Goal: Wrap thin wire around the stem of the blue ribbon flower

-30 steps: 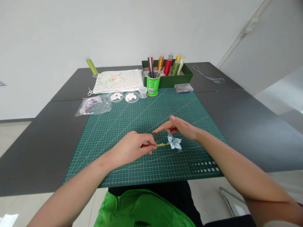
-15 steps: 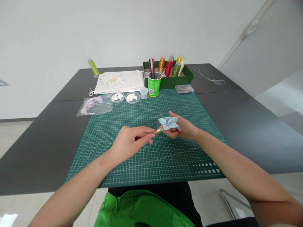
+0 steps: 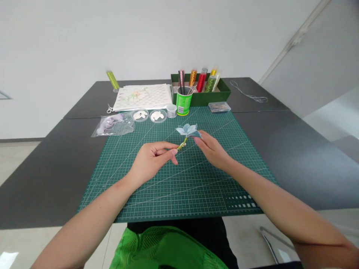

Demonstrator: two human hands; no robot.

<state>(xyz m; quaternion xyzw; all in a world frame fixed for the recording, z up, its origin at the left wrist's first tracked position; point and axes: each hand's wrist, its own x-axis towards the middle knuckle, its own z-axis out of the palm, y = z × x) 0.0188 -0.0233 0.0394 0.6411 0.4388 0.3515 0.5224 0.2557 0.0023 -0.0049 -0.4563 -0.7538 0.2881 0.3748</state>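
Over the cutting mat, a pale blue artificial flower [image 3: 187,130] is held up, its petals spread and tilted upward. Its thin green stem [image 3: 183,143] runs down to my left hand [image 3: 153,158], which is closed in a pinch around the lower end. A small shiny bit shows along the stem. My right hand [image 3: 213,150] is at the flower's right side, thumb and fingers closed on a darker blue petal [image 3: 195,134]. The fingertips behind that petal are partly hidden.
Behind lie two round dishes [image 3: 157,121] of white pieces, a green can [image 3: 184,104] of tools, a thread box [image 3: 206,99], paper sheets [image 3: 157,98], scissors [image 3: 109,108], a plastic bag [image 3: 123,127] and a clear case [image 3: 219,107]. The green mat [image 3: 168,194] covers the table's middle.
The flower has moved up and left and turned, so its face points upward and its stem shows. The right hand has shifted from behind the bloom to its right side.
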